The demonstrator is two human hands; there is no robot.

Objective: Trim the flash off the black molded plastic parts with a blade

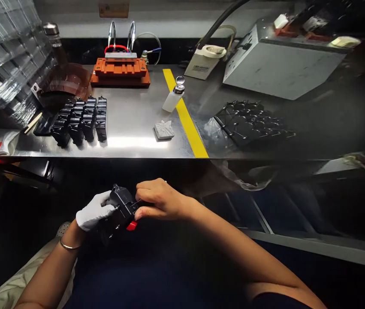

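black part (pixel 122 208) sits below the surface's (pixel 131 124) near edge, where rows of black parts (pixel 81 120) stand by the left edge. gloved left hand (pixel 94 211) fingers clench it; right hand (pixel 158 199) fingers pinch its end beside a red piece (pixel 131 225).

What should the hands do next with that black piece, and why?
Probably keep the gloved left hand steady and let the bare right hand press its fingers a little further onto the black plastic part. Both hands grip it below the table edge, and the right fingers sit at its end beside a small red piece, so the work looks unfinished.
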